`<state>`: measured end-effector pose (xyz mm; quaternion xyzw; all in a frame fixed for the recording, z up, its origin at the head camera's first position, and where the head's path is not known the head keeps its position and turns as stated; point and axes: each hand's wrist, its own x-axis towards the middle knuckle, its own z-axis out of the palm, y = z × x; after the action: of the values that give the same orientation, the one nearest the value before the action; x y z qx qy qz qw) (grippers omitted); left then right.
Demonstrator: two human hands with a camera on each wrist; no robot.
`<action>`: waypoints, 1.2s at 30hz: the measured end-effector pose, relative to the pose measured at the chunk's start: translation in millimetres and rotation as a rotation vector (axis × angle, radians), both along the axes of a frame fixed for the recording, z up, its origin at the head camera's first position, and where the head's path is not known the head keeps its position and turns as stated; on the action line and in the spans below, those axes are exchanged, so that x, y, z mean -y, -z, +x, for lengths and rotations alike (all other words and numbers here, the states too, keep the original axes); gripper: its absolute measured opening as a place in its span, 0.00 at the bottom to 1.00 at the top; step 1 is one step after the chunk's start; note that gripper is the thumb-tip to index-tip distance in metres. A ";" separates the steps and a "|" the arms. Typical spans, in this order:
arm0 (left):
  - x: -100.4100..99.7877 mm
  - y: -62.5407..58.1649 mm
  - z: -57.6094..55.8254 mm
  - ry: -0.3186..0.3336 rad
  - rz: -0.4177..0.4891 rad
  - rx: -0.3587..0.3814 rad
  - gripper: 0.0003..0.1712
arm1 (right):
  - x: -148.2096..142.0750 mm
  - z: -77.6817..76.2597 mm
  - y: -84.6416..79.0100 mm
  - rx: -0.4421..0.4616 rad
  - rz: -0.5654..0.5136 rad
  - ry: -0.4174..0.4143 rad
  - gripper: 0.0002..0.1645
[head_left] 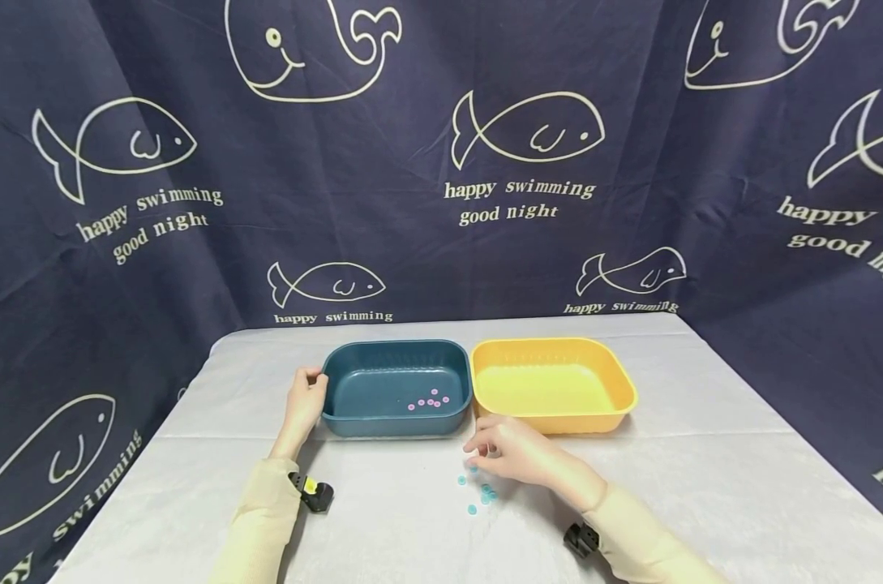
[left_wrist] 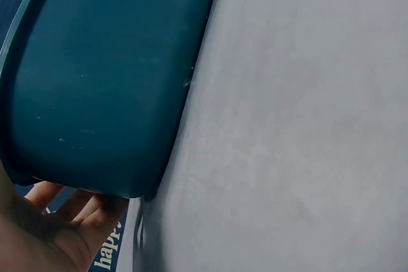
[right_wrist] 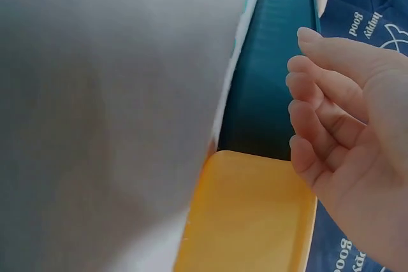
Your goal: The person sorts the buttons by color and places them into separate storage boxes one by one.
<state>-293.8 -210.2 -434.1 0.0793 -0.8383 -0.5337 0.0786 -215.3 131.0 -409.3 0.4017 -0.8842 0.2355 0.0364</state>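
Left hand (head_left: 306, 403): is gripping the left end of the teal bin (head_left: 393, 427).
Right hand (head_left: 516, 451): is curving its fingers loosely, thumb parted from them, beside the blue discs (head_left: 487, 492); whether it is touching one is unclear.
Blue discs: are lying scattered on the table (head_left: 390, 507).
Pink discs (head_left: 430, 402): are lying inside the teal bin, right of centre.
Yellow bin (head_left: 572, 424): is standing beside the teal bin.

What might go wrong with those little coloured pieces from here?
Some turquoise pieces lie bunched together on the pale cloth, so the right hand might scatter them or pick up more than one at once. The left hand touches the end of the blue bin; a sudden tug could slide the loose pink pieces around inside.
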 end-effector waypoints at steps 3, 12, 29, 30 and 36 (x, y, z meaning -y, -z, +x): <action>0.3 -0.2 0.2 0.001 -0.001 0.002 0.22 | -0.1 0.7 1.1 0.009 0.008 -0.005 0.09; 0.0 -0.3 1.4 -0.004 -0.006 -0.001 0.22 | 0.8 0.9 2.6 0.043 0.067 -0.003 0.09; 0.9 3.1 1.0 0.001 -0.003 0.006 0.22 | 3.8 1.5 4.0 0.065 0.172 0.009 0.03; 0.9 3.2 1.0 0.001 -0.002 0.006 0.22 | 4.0 1.4 4.2 0.060 0.170 0.008 0.03; 1.4 3.8 -0.7 0.006 0.005 0.002 0.22 | 5.2 0.3 6.6 0.019 0.141 0.006 0.03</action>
<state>-294.5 -211.6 -437.9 0.0776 -0.8374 -0.5357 0.0761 -215.0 125.8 -415.9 0.3982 -0.9002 0.1763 0.0004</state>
